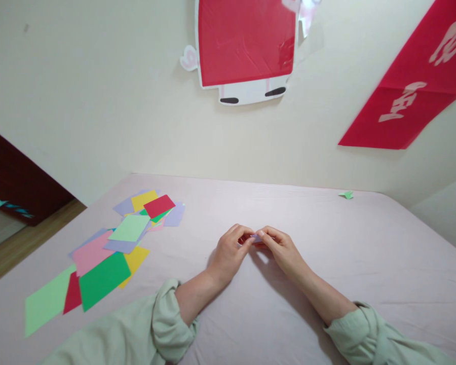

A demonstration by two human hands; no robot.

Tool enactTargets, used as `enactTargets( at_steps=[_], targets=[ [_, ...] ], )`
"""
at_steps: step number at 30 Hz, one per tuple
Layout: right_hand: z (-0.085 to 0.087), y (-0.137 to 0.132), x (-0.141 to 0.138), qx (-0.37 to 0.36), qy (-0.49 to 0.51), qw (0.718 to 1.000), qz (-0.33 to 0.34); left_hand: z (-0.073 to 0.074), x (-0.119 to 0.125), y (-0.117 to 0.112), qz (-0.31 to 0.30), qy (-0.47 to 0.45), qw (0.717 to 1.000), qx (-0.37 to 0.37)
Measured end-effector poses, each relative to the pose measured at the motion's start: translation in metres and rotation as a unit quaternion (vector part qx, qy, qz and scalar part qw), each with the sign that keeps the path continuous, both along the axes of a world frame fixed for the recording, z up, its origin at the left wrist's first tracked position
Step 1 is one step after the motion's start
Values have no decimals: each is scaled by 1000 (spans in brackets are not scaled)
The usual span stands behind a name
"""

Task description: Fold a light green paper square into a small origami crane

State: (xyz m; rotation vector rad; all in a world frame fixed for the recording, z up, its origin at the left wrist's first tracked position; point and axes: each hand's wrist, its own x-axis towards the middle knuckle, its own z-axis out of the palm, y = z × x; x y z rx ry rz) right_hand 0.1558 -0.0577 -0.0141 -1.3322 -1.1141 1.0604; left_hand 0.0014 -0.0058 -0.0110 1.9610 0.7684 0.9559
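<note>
My left hand (230, 251) and my right hand (279, 248) meet at the middle of the pale pink surface (327, 243). Both pinch a small lilac piece of folded paper (256, 237) between their fingertips, and most of it is hidden by the fingers. Both wrists rest on the surface, and light green sleeves are rolled up on both forearms.
Several loose coloured paper squares (106, 248) lie spread at the left: green, red, yellow, pink and lilac. A small folded green paper shape (346, 194) sits at the far right edge by the wall. Red posters hang on the wall behind.
</note>
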Motion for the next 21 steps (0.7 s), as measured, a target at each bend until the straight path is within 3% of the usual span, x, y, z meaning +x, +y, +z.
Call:
enactTargets(
  at_steps=[5,8,13,21],
  targets=[
    [3,-2,1,8,-6,1000,12,3,0,-1,1,2,1000,-5],
    [8,-5,3,41,-109,993,-12,2,0,0,5,-7,1000,-15],
    [14,-9,3,115,-259,958,-33,1,0,1,12,-20,999,-35],
    [13,-8,3,118,-274,954,-30,-4,1,2,12,-15,999,-44]
  ],
)
